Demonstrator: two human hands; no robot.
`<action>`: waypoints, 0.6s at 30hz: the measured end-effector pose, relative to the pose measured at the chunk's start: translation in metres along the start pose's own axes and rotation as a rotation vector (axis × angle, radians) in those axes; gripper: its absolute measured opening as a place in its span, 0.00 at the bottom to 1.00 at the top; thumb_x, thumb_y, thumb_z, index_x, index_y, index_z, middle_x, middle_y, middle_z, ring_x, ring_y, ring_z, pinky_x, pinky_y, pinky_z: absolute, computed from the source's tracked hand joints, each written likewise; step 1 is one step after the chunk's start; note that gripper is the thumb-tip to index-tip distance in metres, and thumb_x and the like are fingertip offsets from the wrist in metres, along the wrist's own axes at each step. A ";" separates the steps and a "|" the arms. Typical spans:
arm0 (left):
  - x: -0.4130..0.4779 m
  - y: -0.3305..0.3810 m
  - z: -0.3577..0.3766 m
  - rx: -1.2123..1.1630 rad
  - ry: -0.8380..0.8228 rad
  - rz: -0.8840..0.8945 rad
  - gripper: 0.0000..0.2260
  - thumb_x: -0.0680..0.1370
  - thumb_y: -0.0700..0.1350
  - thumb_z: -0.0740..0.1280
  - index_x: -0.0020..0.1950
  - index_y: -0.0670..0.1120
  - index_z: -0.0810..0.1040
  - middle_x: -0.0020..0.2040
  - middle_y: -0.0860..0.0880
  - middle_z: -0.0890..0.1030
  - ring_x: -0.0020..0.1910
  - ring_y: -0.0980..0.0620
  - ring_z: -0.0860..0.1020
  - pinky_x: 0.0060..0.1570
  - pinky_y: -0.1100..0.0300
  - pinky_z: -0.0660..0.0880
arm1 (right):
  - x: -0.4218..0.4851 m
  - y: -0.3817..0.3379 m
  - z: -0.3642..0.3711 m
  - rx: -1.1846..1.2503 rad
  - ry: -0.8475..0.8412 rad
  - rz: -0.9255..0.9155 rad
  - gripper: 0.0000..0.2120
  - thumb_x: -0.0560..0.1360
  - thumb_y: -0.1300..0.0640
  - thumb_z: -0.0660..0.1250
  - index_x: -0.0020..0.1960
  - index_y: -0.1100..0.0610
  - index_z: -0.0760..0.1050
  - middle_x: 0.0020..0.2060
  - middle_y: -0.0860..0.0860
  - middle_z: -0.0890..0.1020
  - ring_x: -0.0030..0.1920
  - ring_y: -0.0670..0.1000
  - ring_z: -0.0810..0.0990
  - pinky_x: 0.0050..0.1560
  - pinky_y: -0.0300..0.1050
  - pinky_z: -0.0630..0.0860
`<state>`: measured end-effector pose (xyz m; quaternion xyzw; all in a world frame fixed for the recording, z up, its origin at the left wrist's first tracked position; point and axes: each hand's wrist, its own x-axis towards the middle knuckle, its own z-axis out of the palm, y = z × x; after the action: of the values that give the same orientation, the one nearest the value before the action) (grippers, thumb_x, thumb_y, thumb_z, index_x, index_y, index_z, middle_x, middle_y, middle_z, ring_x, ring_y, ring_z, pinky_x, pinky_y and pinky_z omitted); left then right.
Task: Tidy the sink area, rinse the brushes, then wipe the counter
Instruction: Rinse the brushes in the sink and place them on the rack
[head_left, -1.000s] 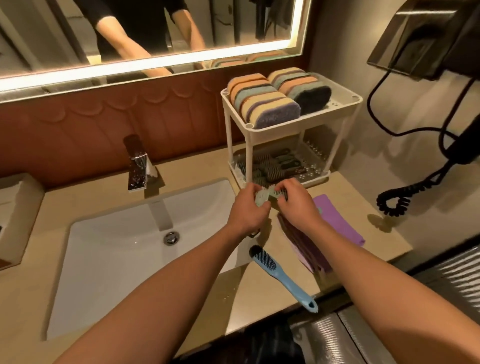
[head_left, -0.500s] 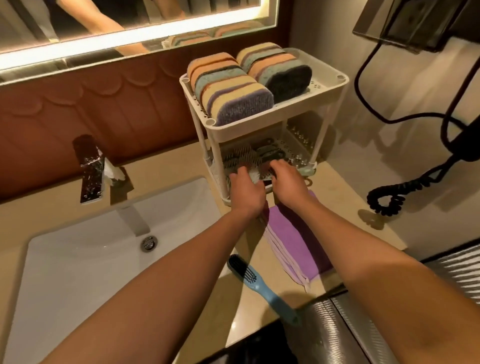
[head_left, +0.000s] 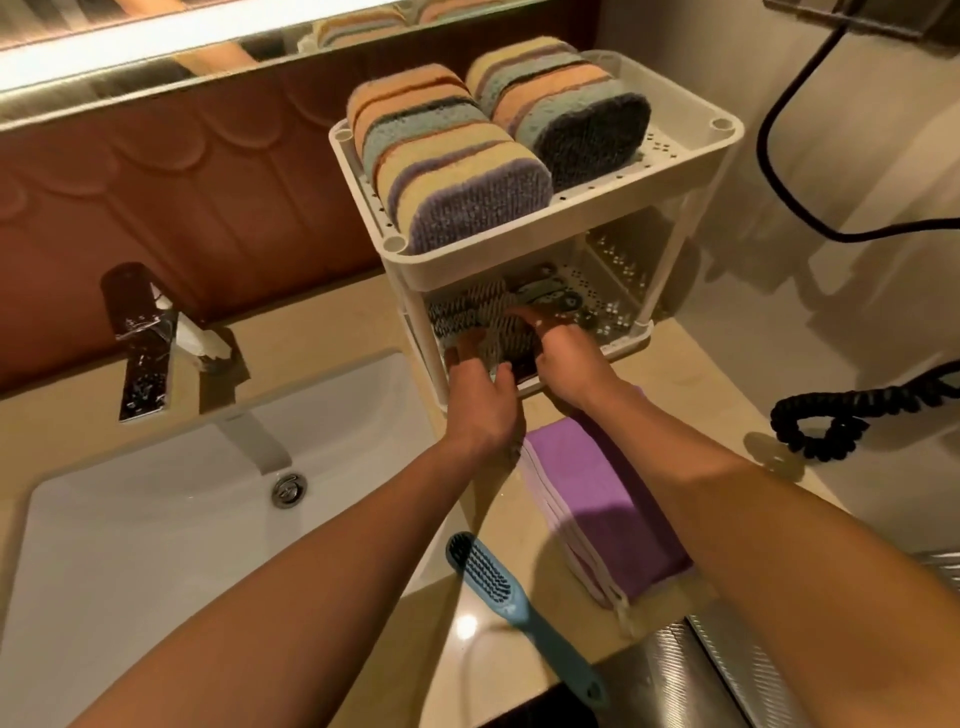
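A white two-tier rack (head_left: 571, 218) stands on the beige counter (head_left: 322, 322) to the right of the sink (head_left: 156, 545). Both my hands reach into its lower tier, where several brushes (head_left: 550, 299) lie. My left hand (head_left: 483, 400) and my right hand (head_left: 569, 364) hold a pale bristle brush (head_left: 501, 332) between them, low over the tier's front edge. A blue long-handled brush (head_left: 498, 582) lies on the counter near the front edge, between my forearms. Beside it lies a folded purple cloth (head_left: 597, 499), partly under my right forearm.
Several striped sponges (head_left: 457, 156) fill the rack's top tier. A chrome faucet (head_left: 143, 343) stands behind the sink, with the drain (head_left: 288, 488) below it. A black coiled cord (head_left: 831, 415) lies on the counter at the right. A mirror runs along the back wall.
Both hands carried the pale brush forward from above the purple cloth into the rack's lower tier. My view has moved closer to the rack.
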<state>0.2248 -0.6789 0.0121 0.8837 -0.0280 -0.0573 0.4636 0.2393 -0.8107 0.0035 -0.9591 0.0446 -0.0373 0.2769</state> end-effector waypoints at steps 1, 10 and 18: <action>0.000 0.000 0.000 0.005 0.004 0.003 0.04 0.85 0.42 0.60 0.55 0.50 0.66 0.50 0.51 0.73 0.44 0.57 0.73 0.44 0.63 0.71 | -0.001 0.001 0.000 -0.024 -0.006 -0.009 0.26 0.78 0.69 0.62 0.74 0.52 0.70 0.58 0.60 0.82 0.57 0.61 0.81 0.56 0.54 0.80; 0.003 -0.007 0.008 0.084 -0.072 -0.034 0.09 0.85 0.45 0.59 0.59 0.44 0.75 0.54 0.46 0.78 0.52 0.49 0.77 0.53 0.55 0.78 | -0.003 0.004 -0.008 -0.139 -0.116 -0.030 0.17 0.79 0.67 0.63 0.66 0.57 0.77 0.54 0.60 0.82 0.55 0.61 0.81 0.52 0.52 0.79; -0.001 -0.005 0.003 0.084 -0.090 -0.047 0.11 0.85 0.46 0.60 0.65 0.45 0.72 0.61 0.46 0.75 0.55 0.51 0.74 0.56 0.58 0.74 | -0.008 0.000 -0.012 -0.177 -0.102 0.019 0.10 0.80 0.63 0.64 0.59 0.60 0.79 0.52 0.59 0.81 0.52 0.59 0.80 0.51 0.52 0.79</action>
<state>0.2239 -0.6783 0.0068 0.8993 -0.0303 -0.1065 0.4231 0.2305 -0.8163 0.0135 -0.9800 0.0426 0.0181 0.1933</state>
